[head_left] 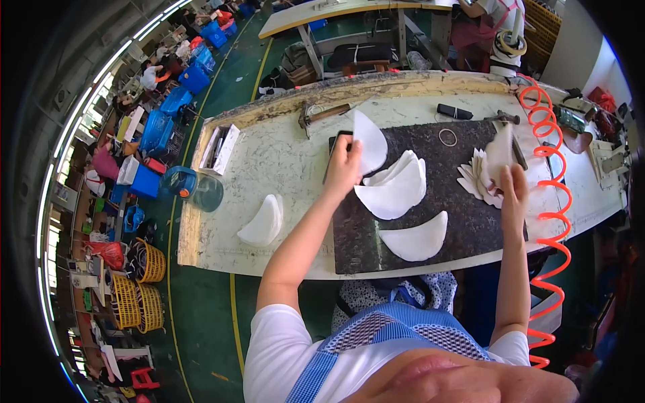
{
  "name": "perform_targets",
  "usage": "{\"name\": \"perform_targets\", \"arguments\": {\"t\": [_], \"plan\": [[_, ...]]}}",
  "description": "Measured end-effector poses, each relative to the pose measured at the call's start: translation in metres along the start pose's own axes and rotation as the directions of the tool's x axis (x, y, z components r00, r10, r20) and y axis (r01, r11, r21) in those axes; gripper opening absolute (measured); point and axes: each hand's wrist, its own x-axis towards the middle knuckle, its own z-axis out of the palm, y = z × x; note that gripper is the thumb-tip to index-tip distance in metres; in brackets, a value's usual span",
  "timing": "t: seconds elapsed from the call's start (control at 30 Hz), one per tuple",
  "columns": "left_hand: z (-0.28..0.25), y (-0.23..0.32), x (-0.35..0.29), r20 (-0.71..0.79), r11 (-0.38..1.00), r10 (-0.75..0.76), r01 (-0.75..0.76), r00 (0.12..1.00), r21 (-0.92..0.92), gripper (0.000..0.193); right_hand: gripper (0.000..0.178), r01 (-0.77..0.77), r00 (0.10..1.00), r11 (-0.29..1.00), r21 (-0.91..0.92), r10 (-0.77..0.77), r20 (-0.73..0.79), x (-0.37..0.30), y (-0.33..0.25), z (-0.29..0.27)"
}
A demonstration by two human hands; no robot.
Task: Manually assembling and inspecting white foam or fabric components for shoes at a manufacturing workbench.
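My left hand [345, 165] is closed on a white curved piece of sheet material [371, 146], held upright at the upper left of a dark mat [463, 228]. A dark object shows partly behind those fingers; its kind is hidden. At the mat's right side my right hand [514, 191] pinches a cream-white piece [498, 150]. Next to it lies a fanned pile of similar cream pieces [473, 176]. Between my hands a stack of white curved pieces [395, 189] rests on the mat. Nearer to me is another white crescent-shaped piece [416, 238].
More white pieces [265, 221] lie on the table's left, by a blue-capped clear jug [205, 193] and a white box [220, 150]. A hammer [322, 117] and a black wrapped bundle [455, 111] lie farther back. A coiled orange hose [559, 217] hangs on the right.
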Motion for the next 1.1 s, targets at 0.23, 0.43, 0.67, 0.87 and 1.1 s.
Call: {"name": "perform_targets", "arguments": {"t": [0.23,0.43,0.67,0.87,1.1], "plan": [[-0.012,0.006,0.008,-0.025,0.907,-0.18,0.156,0.983,-0.392,0.021,0.031,-0.695,0.691,0.438,0.57,0.188,0.698,-0.011,-0.022,0.104],[-0.038,0.025,-0.012,-0.095,0.883,-0.022,-0.026,0.995,-0.469,0.019,0.03,-0.793,0.6,0.428,0.434,0.423,0.679,-0.011,-0.011,0.133],[0.052,0.017,-0.114,0.447,0.834,0.239,-0.418,0.862,0.361,0.015,0.017,-0.271,0.944,0.856,0.44,0.147,0.295,-0.004,-0.027,0.076],[0.07,0.074,-0.128,0.348,0.466,0.739,-0.811,0.577,0.354,0.054,0.015,0.02,0.891,0.968,-0.251,0.097,0.444,-0.057,-0.059,0.035],[0.066,0.083,-0.115,0.485,1.0,0.008,0.005,0.874,-0.027,0.024,0.015,-0.41,0.824,0.878,0.249,0.24,0.513,-0.069,-0.068,0.041]]}}
